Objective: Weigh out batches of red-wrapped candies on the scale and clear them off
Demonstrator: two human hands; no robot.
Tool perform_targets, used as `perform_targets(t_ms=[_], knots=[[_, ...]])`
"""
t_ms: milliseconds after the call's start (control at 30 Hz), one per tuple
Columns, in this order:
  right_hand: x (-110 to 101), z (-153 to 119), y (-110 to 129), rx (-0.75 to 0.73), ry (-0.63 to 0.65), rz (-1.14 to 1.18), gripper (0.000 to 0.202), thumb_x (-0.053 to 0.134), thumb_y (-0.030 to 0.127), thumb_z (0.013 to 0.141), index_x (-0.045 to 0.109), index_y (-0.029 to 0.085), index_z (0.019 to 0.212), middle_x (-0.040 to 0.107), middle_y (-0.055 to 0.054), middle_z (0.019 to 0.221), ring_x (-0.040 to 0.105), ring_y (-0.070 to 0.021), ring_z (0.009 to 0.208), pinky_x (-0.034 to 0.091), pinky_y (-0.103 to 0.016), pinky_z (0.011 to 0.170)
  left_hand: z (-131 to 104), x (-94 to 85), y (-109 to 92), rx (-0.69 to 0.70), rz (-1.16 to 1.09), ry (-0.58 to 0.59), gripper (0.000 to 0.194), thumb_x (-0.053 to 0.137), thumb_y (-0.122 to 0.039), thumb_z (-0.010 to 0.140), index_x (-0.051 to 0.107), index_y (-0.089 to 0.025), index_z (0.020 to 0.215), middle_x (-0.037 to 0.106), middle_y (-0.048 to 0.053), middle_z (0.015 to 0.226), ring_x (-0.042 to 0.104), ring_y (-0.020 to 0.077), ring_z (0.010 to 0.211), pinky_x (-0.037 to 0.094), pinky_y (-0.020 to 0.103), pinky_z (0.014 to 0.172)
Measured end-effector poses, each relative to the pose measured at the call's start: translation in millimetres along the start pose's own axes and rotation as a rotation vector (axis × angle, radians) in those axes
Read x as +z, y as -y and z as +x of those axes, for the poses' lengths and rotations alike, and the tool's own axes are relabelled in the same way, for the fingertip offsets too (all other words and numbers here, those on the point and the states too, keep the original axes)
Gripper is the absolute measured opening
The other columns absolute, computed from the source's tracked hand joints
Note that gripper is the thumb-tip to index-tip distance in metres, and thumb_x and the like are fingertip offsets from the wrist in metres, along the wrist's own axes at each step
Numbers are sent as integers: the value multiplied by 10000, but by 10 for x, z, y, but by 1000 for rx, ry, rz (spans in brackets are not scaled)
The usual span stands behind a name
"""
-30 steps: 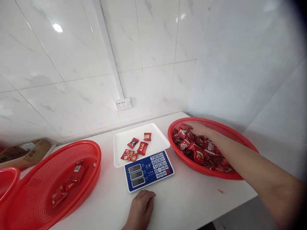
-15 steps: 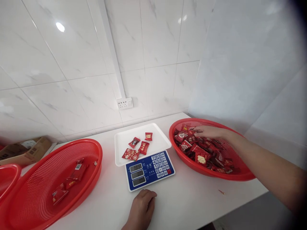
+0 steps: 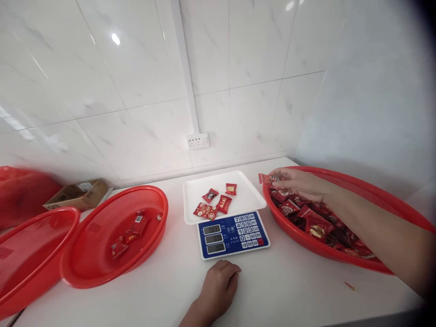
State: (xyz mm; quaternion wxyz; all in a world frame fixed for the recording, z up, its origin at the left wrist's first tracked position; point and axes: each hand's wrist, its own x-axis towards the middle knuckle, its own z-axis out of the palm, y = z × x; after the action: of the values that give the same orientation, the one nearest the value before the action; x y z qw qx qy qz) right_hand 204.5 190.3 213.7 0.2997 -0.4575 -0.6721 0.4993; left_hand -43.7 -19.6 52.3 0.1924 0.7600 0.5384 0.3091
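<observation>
The left hand (image 3: 220,288) rests on the white table (image 3: 163,299), fingers curled together, immediately in front of the weighing scale (image 3: 235,234). The right basket (image 3: 306,246) contains red packets (image 3: 316,225); above its left rim, the right hand (image 3: 299,181) pinches one red packet (image 3: 264,179). Four packets (image 3: 206,210) lie on the scale's white tray (image 3: 194,193).

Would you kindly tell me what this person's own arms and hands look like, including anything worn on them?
The ungloved left hand and ungloved right hand show no ring, watch or bracelet. Both visible forearms are bare too, with no sleeve in view.
</observation>
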Motion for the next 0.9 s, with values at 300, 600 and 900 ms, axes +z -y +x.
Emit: perform_targets(t_ms=[300, 600, 900], knots=[[757, 230, 136, 15, 224, -56, 498, 597, 385, 768, 461, 282, 1236, 543, -77, 1266, 643, -206, 936, 496, -373, 888, 3, -20, -14, -39, 5, 23, 261, 467, -87, 811, 640, -206, 966, 672, 48, 905, 618, 185, 822, 514, 293, 736], [320, -192, -47, -44, 80, -636, 426, 456, 419, 813, 545, 241, 1190, 676, -72, 1075, 606, -257, 1018, 464, -363, 881, -4, -38, -22, -32, 19, 62, 244, 465, -108, 829, 632, -206, 977, 669, 50, 921, 613, 190, 836, 509, 295, 741], [-315, -686, -563, 126, 273, -886, 546, 562, 308, 725, 518, 251, 1266, 409, -70, 1414, 401, -299, 1266, 393, -345, 983, 17, -19, 30, 7, -25, 48, 222, 438, -120, 859, 607, -216, 967, 658, 44, 917, 611, 191, 845, 511, 307, 742]])
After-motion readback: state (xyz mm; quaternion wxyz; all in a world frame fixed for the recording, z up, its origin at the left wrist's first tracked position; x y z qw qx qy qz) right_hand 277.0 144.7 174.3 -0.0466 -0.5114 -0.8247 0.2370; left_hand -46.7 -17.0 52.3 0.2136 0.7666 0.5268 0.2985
